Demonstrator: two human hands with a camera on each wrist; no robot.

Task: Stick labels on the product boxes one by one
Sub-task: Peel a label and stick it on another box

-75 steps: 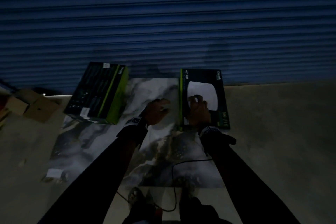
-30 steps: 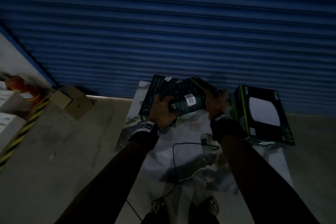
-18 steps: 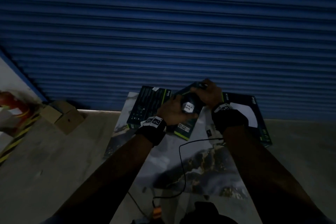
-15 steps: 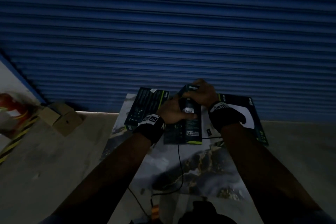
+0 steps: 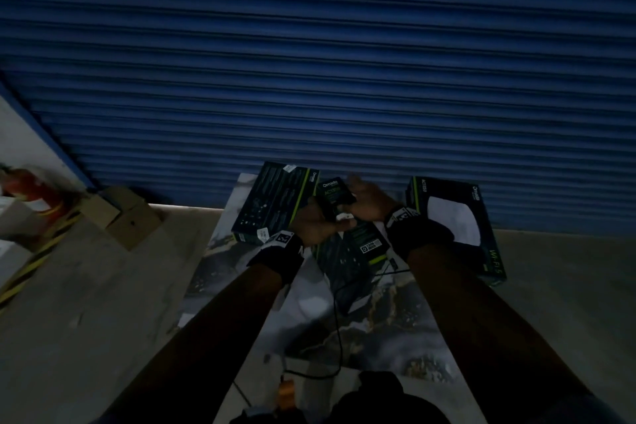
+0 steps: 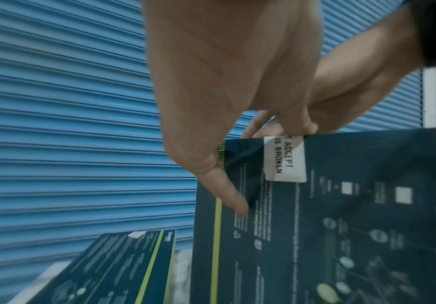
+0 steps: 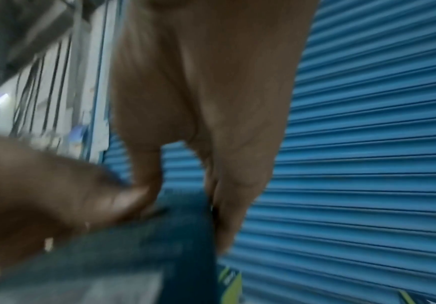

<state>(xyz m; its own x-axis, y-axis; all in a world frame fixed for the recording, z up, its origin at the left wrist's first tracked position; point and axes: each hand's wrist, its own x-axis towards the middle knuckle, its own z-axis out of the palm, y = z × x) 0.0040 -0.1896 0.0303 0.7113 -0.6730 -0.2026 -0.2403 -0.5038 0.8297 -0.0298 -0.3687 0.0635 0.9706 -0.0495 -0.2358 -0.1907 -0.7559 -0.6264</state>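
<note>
At the frame's centre both the left hand (image 5: 311, 222) and the right hand (image 5: 366, 204) gripped the middle box (image 5: 347, 220), whose white label (image 6: 284, 158) already seemed stuck, so other boxes probably remained.

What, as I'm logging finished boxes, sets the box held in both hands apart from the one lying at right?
The held box is raised and tilted between the left hand and right hand; the right box lies flat on the mat, untouched. The held box shows fine print and a white seal sticker; the right box shows a big white disc. Both are dark with a lime-green stripe.
</note>
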